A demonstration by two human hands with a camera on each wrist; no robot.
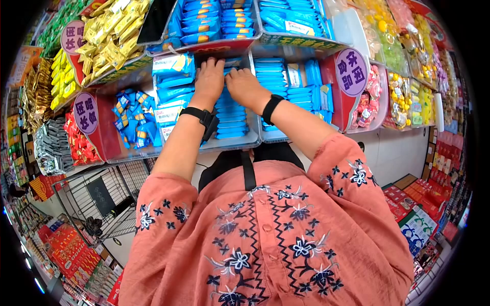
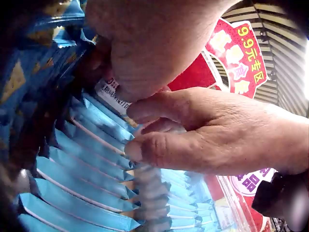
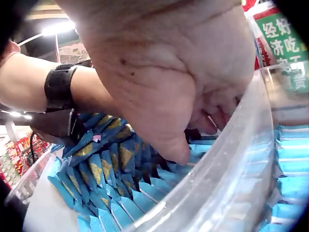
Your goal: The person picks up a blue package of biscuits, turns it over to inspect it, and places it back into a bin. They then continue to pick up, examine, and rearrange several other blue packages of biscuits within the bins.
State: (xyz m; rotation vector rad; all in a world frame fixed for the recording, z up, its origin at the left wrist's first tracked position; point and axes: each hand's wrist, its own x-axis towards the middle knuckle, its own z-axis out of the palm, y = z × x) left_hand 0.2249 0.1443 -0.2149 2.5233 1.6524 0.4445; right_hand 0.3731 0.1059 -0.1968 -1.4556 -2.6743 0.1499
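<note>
Both hands reach to the back of a clear bin with a row of blue packets point(image 1: 230, 121). My left hand point(image 1: 209, 81) bends over the far end of the row; in the left wrist view its thumb and fingers point(image 2: 149, 43) are around a packet with a white label point(image 2: 112, 94), fingertips partly hidden. Close on its right is my right hand point(image 1: 245, 89), its fingers bent loosely downward. The left wrist view shows a gap between the thumb and fingers of this hand point(image 2: 222, 128), their tips at the packet tops point(image 2: 96, 133). The right palm point(image 3: 164, 72) hangs above the packets point(image 3: 145, 193).
Left of the row lie more blue packets point(image 1: 171, 94) and small blue-and-orange packets point(image 1: 135, 117). A clear divider point(image 3: 231, 159) separates the packets on the right point(image 1: 270, 76). Raised bins point(image 1: 204, 20) stand behind. A wire cart point(image 1: 122, 188) is at lower left.
</note>
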